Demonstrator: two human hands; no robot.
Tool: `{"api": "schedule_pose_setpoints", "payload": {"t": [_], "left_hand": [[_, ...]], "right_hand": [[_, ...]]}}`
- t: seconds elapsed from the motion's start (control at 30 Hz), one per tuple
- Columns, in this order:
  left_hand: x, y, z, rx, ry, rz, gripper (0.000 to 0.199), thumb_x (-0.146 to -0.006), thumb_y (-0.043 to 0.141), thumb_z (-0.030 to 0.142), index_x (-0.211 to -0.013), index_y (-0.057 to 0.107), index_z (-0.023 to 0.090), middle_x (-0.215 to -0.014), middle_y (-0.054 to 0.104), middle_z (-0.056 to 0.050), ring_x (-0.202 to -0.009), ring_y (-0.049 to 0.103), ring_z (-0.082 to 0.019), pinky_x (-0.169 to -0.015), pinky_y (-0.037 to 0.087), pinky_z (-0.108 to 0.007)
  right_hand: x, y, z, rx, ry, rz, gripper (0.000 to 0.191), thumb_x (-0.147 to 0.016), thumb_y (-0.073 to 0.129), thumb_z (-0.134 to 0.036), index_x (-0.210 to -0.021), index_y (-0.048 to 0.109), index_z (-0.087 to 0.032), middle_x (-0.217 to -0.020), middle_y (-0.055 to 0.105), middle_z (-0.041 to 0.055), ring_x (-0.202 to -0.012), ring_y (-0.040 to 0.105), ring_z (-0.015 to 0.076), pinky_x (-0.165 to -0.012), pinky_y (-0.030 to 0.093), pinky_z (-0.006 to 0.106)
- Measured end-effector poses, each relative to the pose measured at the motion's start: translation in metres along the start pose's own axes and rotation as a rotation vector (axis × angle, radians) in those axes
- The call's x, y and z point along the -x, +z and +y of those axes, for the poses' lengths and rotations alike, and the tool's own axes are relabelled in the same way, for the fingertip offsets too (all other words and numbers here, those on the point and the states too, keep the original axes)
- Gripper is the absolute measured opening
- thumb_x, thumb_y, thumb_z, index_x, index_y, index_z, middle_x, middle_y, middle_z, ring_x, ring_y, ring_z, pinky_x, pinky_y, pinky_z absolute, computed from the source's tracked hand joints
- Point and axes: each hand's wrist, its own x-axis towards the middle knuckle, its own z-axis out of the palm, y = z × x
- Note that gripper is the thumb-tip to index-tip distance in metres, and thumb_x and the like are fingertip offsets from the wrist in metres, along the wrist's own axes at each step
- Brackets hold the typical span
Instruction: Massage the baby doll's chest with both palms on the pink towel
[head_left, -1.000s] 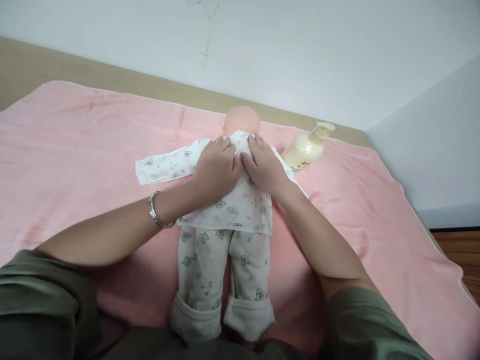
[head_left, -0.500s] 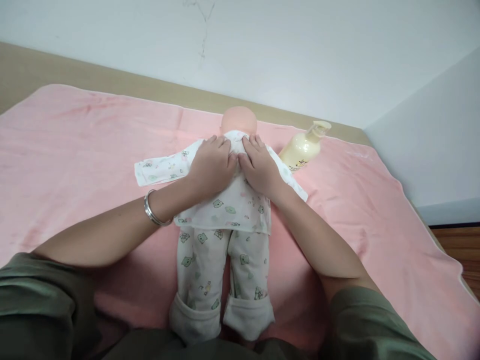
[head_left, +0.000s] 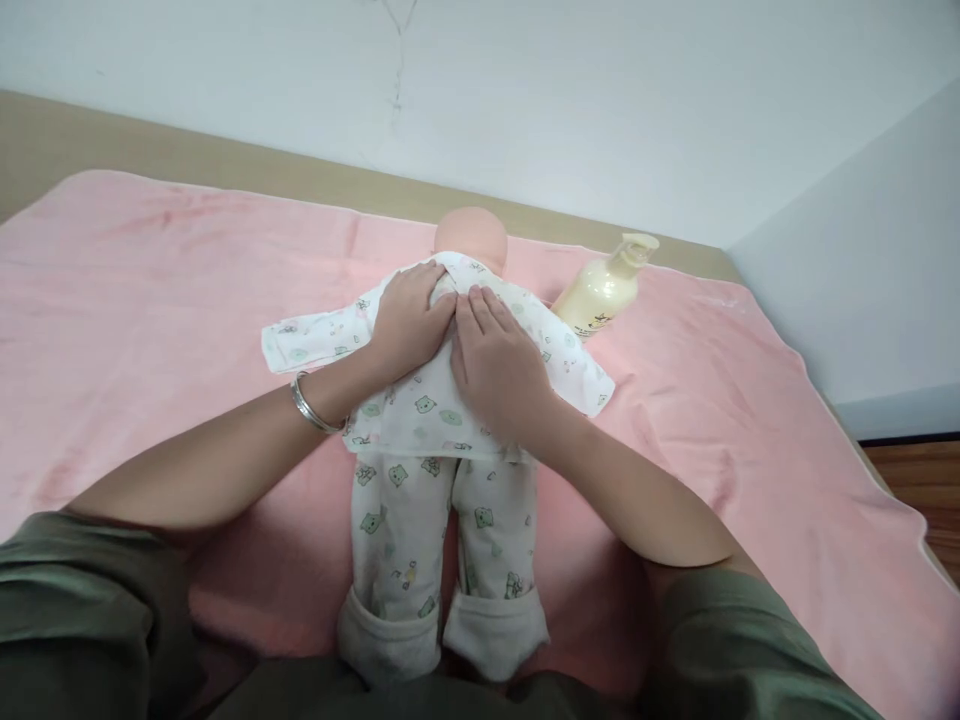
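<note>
A baby doll (head_left: 471, 238) lies on its front, its bald head at the far end and its legs toward me. It wears a white printed shirt (head_left: 429, 412) and matching trousers (head_left: 405, 530) with turned-up cuffs. Flat on the upper left of the doll's back rests my left hand (head_left: 412, 318), fingers stretched out, a silver bangle on the wrist. My right hand (head_left: 501, 365) lies flat on the middle and right of the back, lower than the left. Both hands touch the shirt. The doll's face is hidden.
Under the doll a pink blanket (head_left: 172, 300) covers the bed or table surface. A pale yellow pump bottle (head_left: 598, 298) lies tilted beside the doll's right-hand sleeve. Behind stands a white wall (head_left: 525, 110), with its corner at the right.
My right hand has slid down the doll's back toward me, away from the shoulder. My left hand has stayed near the upper back. The view has shifted slightly.
</note>
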Motion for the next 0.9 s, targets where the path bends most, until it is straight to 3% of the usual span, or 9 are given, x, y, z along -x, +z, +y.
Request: {"api": "schedule_pose_setpoints", "payload": {"t": [0.23, 0.9], "left_hand": [[0.006, 0.008, -0.003, 0.01, -0.067, 0.055, 0.041, -0.091, 0.036, 0.034, -0.117, 0.065, 0.019, -0.129, 0.069, -0.009, -0.121, 0.058, -0.027, -0.111, 0.046, -0.044], [0.005, 0.004, -0.002, 0.045, -0.073, 0.052, 0.039, -0.091, 0.038, 0.033, -0.116, 0.065, 0.018, -0.129, 0.069, -0.009, -0.12, 0.059, -0.027, -0.112, 0.046, -0.042]], "right_hand": [[-0.027, 0.006, 0.03, -0.092, 0.085, -0.015, 0.065, -0.101, 0.035, -0.036, -0.159, 0.034, -0.007, -0.169, 0.025, 0.015, -0.161, 0.018, 0.0305, -0.133, 0.016, 0.057], [-0.024, 0.01, 0.029, -0.121, 0.058, 0.022, 0.064, -0.1, 0.038, -0.035, -0.157, 0.037, -0.008, -0.168, 0.03, 0.0156, -0.159, 0.024, 0.0309, -0.133, 0.016, 0.055]]}}
